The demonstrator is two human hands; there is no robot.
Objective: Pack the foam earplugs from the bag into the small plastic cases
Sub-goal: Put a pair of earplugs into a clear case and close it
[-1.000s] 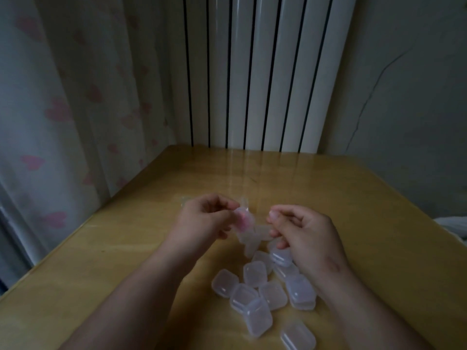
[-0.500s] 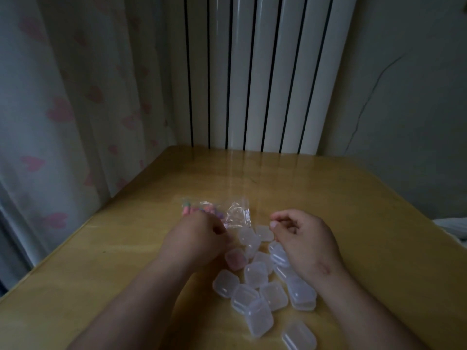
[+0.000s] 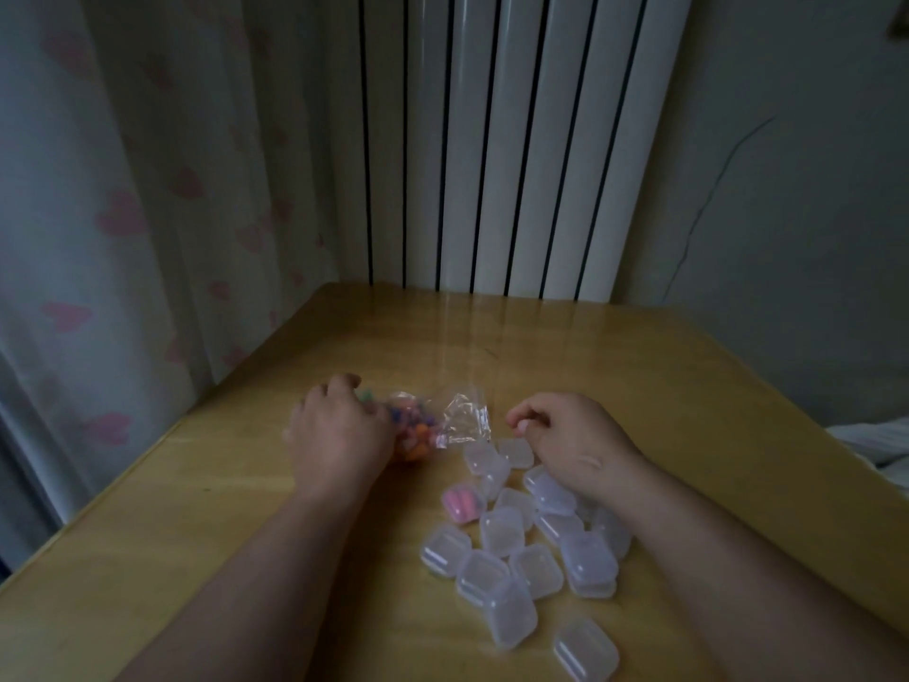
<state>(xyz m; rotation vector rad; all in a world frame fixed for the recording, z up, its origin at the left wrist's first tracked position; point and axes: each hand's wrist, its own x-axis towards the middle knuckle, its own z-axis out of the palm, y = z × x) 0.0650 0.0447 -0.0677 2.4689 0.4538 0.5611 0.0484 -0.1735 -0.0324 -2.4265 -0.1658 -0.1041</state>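
A clear plastic bag [image 3: 457,420] of coloured foam earplugs [image 3: 415,435] lies on the wooden table [image 3: 206,509]. My left hand [image 3: 339,435] rests over the bag's left end, fingers curled onto it. My right hand [image 3: 570,440] hovers to the right of the bag with fingers loosely curled and nothing visible in them. Several small translucent cases [image 3: 501,529] lie in a heap below my right hand. One shut case [image 3: 462,502] at the heap's left edge holds pink earplugs.
A white radiator [image 3: 497,140] stands behind the table's far edge. A curtain with pink hearts [image 3: 123,214] hangs along the left side. A pale cloth [image 3: 875,440] shows past the right edge. One lone case [image 3: 585,649] lies nearest me.
My left hand set the pink-filled case down at the heap's left edge, then moved left and forward onto the bag. My right hand lowered slightly and stayed curled.
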